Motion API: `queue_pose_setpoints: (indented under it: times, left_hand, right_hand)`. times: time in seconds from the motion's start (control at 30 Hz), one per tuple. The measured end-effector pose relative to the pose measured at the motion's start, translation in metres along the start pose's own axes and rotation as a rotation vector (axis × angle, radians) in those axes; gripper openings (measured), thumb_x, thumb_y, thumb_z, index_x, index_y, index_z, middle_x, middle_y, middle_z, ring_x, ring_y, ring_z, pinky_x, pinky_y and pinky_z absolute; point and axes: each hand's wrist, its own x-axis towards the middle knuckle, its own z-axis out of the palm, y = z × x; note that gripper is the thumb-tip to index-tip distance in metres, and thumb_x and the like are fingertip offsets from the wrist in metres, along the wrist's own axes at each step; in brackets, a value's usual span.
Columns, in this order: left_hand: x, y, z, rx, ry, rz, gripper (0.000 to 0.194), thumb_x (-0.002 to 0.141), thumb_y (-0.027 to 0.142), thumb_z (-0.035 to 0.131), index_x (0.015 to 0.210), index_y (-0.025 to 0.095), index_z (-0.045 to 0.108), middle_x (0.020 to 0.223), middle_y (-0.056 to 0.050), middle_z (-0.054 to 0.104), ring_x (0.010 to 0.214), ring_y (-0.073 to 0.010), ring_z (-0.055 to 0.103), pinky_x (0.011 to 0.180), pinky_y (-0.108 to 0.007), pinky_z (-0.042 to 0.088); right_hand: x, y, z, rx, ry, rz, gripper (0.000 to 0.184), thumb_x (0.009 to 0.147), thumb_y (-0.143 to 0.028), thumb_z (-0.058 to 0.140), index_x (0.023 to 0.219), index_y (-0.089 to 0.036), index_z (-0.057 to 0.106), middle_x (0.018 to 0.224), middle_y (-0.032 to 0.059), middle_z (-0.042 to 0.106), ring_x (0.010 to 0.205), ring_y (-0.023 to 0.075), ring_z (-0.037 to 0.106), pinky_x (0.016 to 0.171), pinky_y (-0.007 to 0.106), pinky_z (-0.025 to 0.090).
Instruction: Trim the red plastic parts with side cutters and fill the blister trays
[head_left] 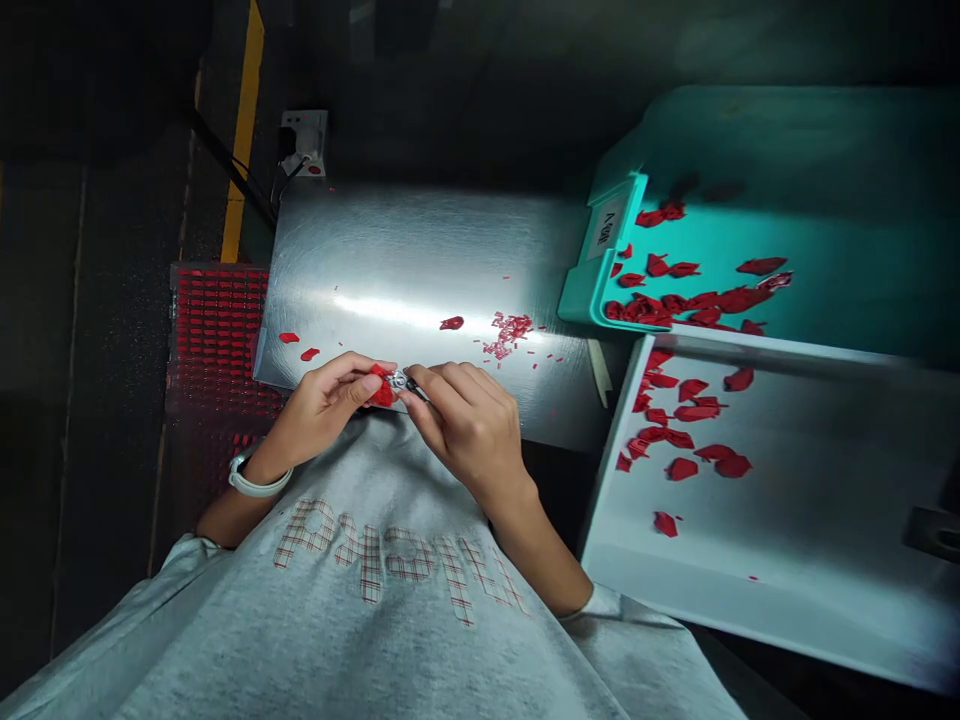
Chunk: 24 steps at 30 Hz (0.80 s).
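Filling the bottom of view: light grey shirt [337, 630], plaid letters across the chest. Right side: white tray [825, 520], red pieces scattered mostly toward its left end, and teal bin [862, 220] just beyond it, more red pieces heaped at the near left corner, label [606, 230] on its end wall. Middle: brushed-metal worktop [420, 240], bright glare band across it. Left of that, low down: panel with rows of red marks [217, 330], lower part dim. Yellow stripe [244, 130] on the dark floor, upper left. Hands meet at the worktop's near edge, just above the shirt. Right hand [472, 420]: thumb and fingers pinched on a small dark item, other fingers curled. Left hand [334, 400]: thumb and fingers gripping a red piece, pale wristband [259, 478] on that wrist. White socket box [307, 140] with a plug in it, off the worktop's far left corner. Pale strip [598, 372] at the worktop's right edge. Red piece [382, 392] sits between the hands; a silvery bit [397, 380] shows at its right side, next to the dark item [411, 384]; exact contact too small to tell. Loose red piece [451, 323] beyond the hands, two more near the left edge. Smallest: red fragments [510, 330] clustered beyond the right hand, a few strays around.
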Motion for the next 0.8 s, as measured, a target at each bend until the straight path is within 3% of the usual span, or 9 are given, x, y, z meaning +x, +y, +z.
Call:
queue_pose_setpoints:
  times: [0.27, 0.43, 0.5, 0.63, 0.8]
  left_hand:
    - [-0.003, 0.003, 0.000, 0.070, 0.001, 0.022, 0.037, 0.098, 0.051, 0.065, 0.105, 0.017, 0.076, 0.094, -0.006, 0.077, 0.085, -0.0149, 0.073, 0.076, -0.022, 0.058]
    - [-0.004, 0.002, 0.002, 0.068, 0.006, 0.023, 0.038, 0.098, 0.053, 0.065, 0.102, 0.017, 0.077, 0.098, -0.007, 0.078, 0.086, -0.0159, 0.072, 0.076, -0.024, 0.057]
    - [-0.003, -0.003, 0.002, 0.065, 0.021, 0.002, 0.040, 0.097, 0.054, 0.065, 0.104, 0.017, 0.076, 0.097, -0.007, 0.078, 0.084, -0.0156, 0.071, 0.074, -0.024, 0.057]
    - [0.003, -0.026, -0.001, 0.066, 0.057, -0.094, 0.047, 0.094, 0.061, 0.066, 0.103, 0.015, 0.075, 0.092, -0.007, 0.076, 0.083, -0.0166, 0.069, 0.074, -0.026, 0.056]
    - [0.014, -0.071, -0.010, 0.079, 0.139, -0.244, 0.050, 0.085, 0.065, 0.072, 0.091, 0.015, 0.072, 0.087, -0.006, 0.074, 0.082, -0.0181, 0.068, 0.076, -0.030, 0.055]
  right_hand:
    - [0.002, -0.002, -0.004, -0.090, 0.032, -0.056, 0.046, 0.115, -0.037, 0.042, 0.089, -0.014, 0.072, 0.064, 0.0022, 0.061, 0.060, 0.0180, 0.050, 0.058, 0.032, 0.037]
    - [-0.003, 0.001, -0.003, -0.090, 0.016, -0.010, 0.050, 0.115, -0.042, 0.037, 0.093, -0.014, 0.072, 0.085, 0.0079, 0.070, 0.058, 0.0133, 0.054, 0.053, 0.028, 0.035]
    - [-0.005, 0.004, 0.001, -0.096, -0.066, 0.010, 0.055, 0.115, -0.045, 0.034, 0.091, -0.014, 0.073, 0.079, 0.0077, 0.068, 0.058, 0.0145, 0.055, 0.052, 0.029, 0.032]
    - [-0.007, 0.015, 0.021, -0.062, -0.395, 0.155, 0.059, 0.112, -0.052, 0.036, 0.084, -0.015, 0.072, 0.071, 0.0092, 0.066, 0.061, 0.0200, 0.060, 0.054, 0.033, 0.025]
    - [-0.013, 0.025, 0.062, -0.010, -0.566, 0.263, 0.048, 0.111, -0.047, 0.046, 0.093, -0.013, 0.074, 0.081, 0.0128, 0.074, 0.068, 0.0228, 0.067, 0.059, 0.032, 0.031]
